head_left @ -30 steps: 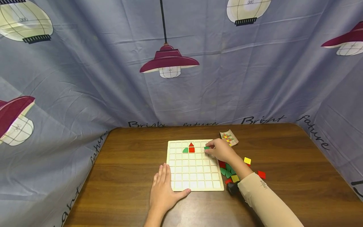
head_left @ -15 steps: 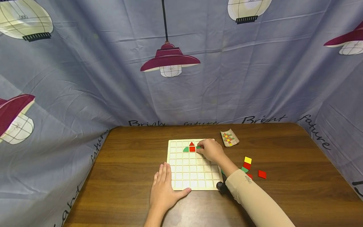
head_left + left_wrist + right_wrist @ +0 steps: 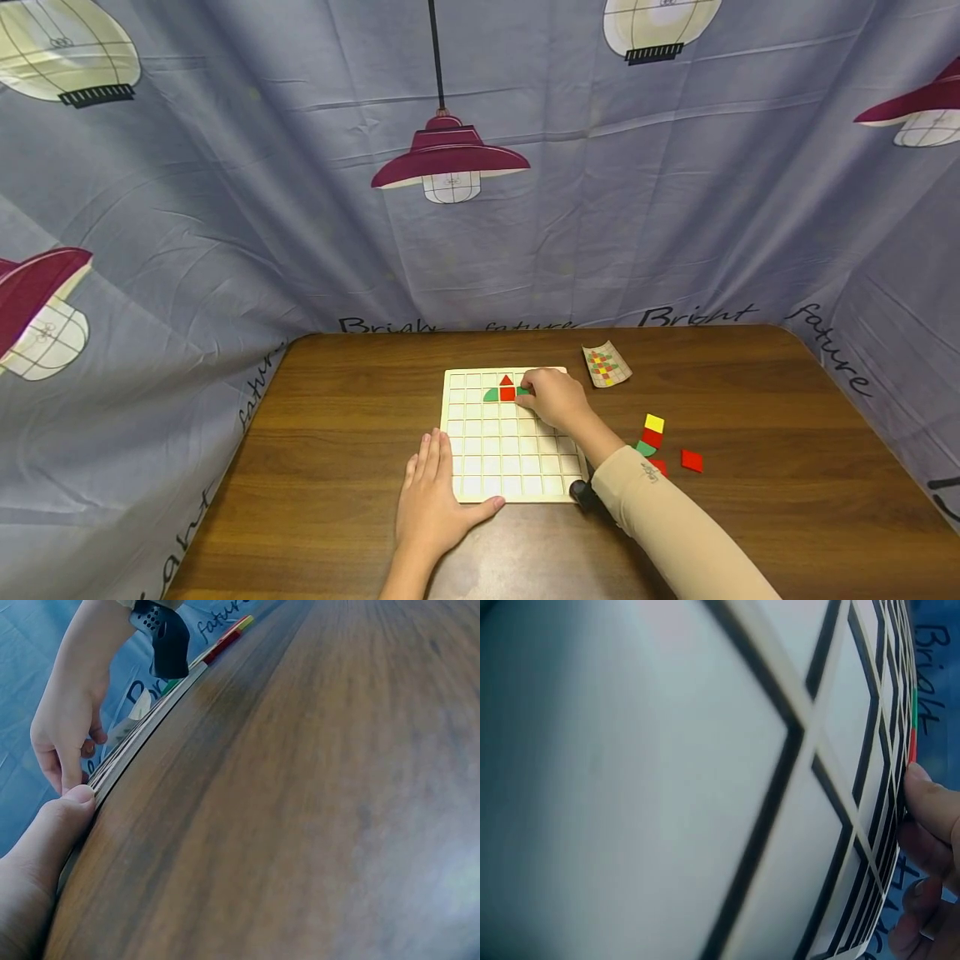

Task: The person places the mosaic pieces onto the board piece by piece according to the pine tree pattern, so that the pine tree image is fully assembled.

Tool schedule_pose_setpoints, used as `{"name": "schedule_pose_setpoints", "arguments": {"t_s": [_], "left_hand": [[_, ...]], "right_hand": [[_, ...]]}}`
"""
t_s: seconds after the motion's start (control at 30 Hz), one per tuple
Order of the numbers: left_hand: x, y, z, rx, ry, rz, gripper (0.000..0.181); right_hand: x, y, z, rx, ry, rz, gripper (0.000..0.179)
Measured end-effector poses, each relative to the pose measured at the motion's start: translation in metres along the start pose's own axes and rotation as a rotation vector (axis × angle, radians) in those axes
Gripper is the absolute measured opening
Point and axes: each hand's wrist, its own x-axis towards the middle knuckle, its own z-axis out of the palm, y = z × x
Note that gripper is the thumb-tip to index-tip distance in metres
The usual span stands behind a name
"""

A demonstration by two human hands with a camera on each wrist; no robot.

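A cream board with a raised square grid [image 3: 510, 467] lies on the wooden table. In its upper rows sit a red triangle tile [image 3: 507, 381], a red square tile [image 3: 507, 394] just below it and a green quarter-circle tile [image 3: 491, 395] to the square's left. My right hand [image 3: 557, 398] pinches another green quarter-circle tile [image 3: 522, 390] at the square's right side; the fingers cover part of it. My left hand [image 3: 429, 500] rests at the board's front left corner, fingers straight along the left edge and thumb [image 3: 71, 806] at the front edge.
Right of the board lie loose tiles, among them a yellow square [image 3: 655, 423], a green piece [image 3: 646, 448] and a red square [image 3: 692, 461]; my right sleeve [image 3: 660, 500] hides others. A small pattern card [image 3: 607, 365] lies behind them. A printed curtain [image 3: 480, 267] hangs behind the table.
My right hand has moved left across the board with the green quarter-circle tile, up to the red square, and stays there. The left hand has kept its place.
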Motion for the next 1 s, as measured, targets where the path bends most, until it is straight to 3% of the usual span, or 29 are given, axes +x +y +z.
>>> {"name": "schedule_pose_setpoints", "arguments": {"t_s": [0.5,0.8,1.0], "left_hand": [[0.0010,-0.0001,-0.0014,-0.013,-0.055,-0.023,0.132],[0.0005,0.0001,-0.0007,-0.002,-0.012,-0.006,0.131],[0.0009,0.0003,-0.0019,0.000,-0.033,-0.009,0.132]], "right_hand": [[0.0006,-0.0006,0.0019,0.031,-0.018,-0.003,0.019],[0.0009,0.0002,0.0016,0.030,-0.024,-0.006,0.020],[0.0002,0.0006,0.0012,0.038,-0.025,0.003,0.019]]}}
